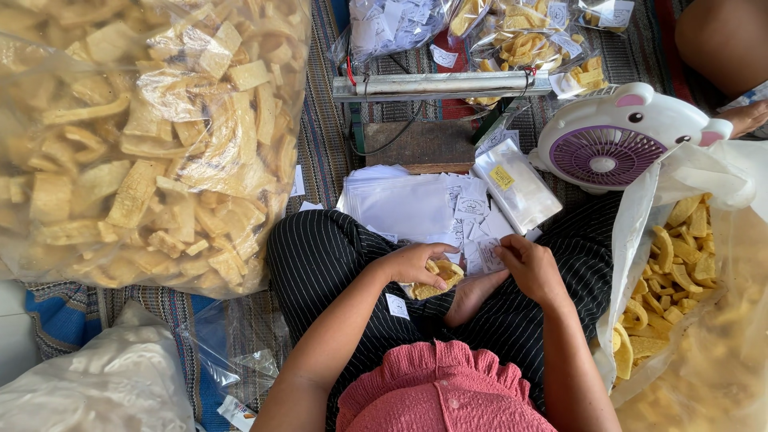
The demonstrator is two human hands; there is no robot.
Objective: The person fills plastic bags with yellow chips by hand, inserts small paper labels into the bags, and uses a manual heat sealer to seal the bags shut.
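Over the lap, left hand [416, 264] curled around a filled cracker packet [438, 276], right hand [532, 268] pinching a small paper label [490, 254].

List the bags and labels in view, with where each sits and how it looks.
Big clear bag, upper left: pale yellow chips.
Open bag, right: yellow chips.
Empty clear bags, centre mat: flat, white.
Paper labels beside them: small, white.
Small chip bag in left hand.
Right hand on a label.

Pink ruffled top [444, 392] — black pinstriped trousers [336, 256], bare forearms
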